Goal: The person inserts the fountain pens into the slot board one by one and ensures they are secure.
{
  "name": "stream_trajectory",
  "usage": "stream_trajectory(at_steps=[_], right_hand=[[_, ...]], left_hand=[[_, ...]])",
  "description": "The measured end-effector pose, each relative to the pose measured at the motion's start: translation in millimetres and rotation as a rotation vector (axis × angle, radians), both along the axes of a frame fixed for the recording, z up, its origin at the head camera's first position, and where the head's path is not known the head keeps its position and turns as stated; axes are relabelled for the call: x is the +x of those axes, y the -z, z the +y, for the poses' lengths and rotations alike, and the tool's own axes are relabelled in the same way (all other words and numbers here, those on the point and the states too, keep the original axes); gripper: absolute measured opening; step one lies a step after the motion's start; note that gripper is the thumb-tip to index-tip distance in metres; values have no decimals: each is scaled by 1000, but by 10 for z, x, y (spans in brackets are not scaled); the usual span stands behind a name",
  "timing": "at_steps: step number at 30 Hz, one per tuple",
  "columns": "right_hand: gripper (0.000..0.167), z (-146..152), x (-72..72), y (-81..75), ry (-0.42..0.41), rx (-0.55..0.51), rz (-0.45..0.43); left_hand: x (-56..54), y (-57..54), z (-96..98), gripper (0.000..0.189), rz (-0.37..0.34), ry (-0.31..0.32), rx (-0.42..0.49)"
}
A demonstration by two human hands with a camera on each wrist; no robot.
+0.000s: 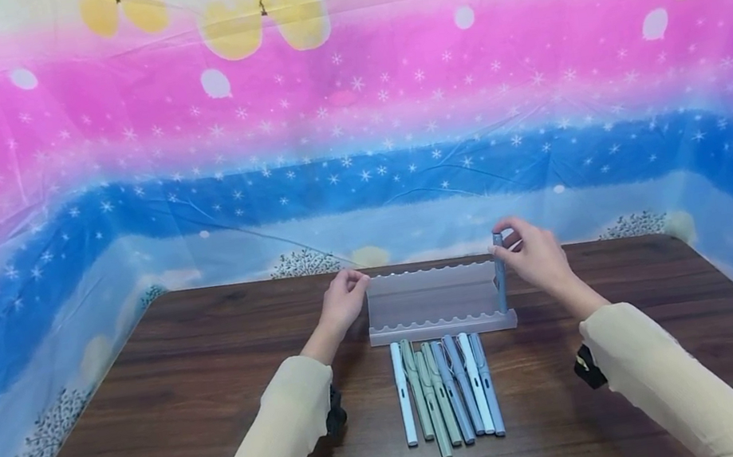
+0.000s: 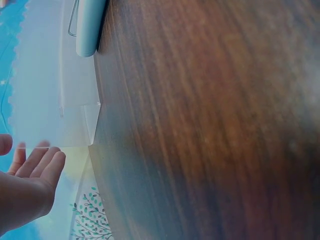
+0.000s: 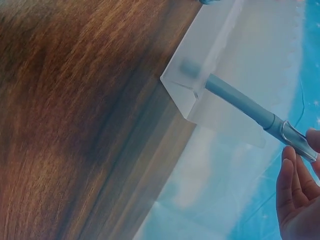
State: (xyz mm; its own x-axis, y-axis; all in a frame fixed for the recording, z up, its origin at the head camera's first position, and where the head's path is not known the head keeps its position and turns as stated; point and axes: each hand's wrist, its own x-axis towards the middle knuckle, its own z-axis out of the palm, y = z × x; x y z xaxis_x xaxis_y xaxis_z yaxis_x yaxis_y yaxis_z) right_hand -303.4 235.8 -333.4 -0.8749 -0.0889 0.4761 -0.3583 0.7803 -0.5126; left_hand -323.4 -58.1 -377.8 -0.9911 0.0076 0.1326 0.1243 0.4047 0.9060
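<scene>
A translucent pen rack [image 1: 432, 298] with notched edges stands toward the table's far side. At its upper left corner, my left hand [image 1: 343, 297] holds the end edge between thumb and fingers. My right hand [image 1: 536, 252] pinches the capped top of a blue-grey fountain pen [image 1: 502, 282] at the rack's right end. That pen stands nearly upright, slightly tilted, and its lower end sits in the front trough, as the right wrist view shows. Several capped pens [image 1: 437, 419] in white, green and blue-grey lie side by side in front of the rack.
The dark wooden table [image 1: 218, 383] reaches back to a printed cloth [image 1: 401, 174] that hangs behind and at both sides. Black straps [image 1: 588, 368] show at the sleeve cuffs. The loose pens lie between the two forearms.
</scene>
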Motion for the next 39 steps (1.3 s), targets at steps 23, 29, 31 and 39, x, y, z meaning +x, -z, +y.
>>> stream_trajectory(at_steps=[23,29,31,39], right_hand=[[35,14,-143,87,8,-110,-125],[36,-3,-171,103,19,-92,-143],[36,-5,-179,105,25,-84,-148],[38,6,-206,108,28,-55,-166]], left_hand=[[-8,2,-7,19,9,0,-9],[-13,8,2,19,12,2,-5],[-13,10,3,19,15,1,-6],[-14,7,-2,18,15,6,-7]])
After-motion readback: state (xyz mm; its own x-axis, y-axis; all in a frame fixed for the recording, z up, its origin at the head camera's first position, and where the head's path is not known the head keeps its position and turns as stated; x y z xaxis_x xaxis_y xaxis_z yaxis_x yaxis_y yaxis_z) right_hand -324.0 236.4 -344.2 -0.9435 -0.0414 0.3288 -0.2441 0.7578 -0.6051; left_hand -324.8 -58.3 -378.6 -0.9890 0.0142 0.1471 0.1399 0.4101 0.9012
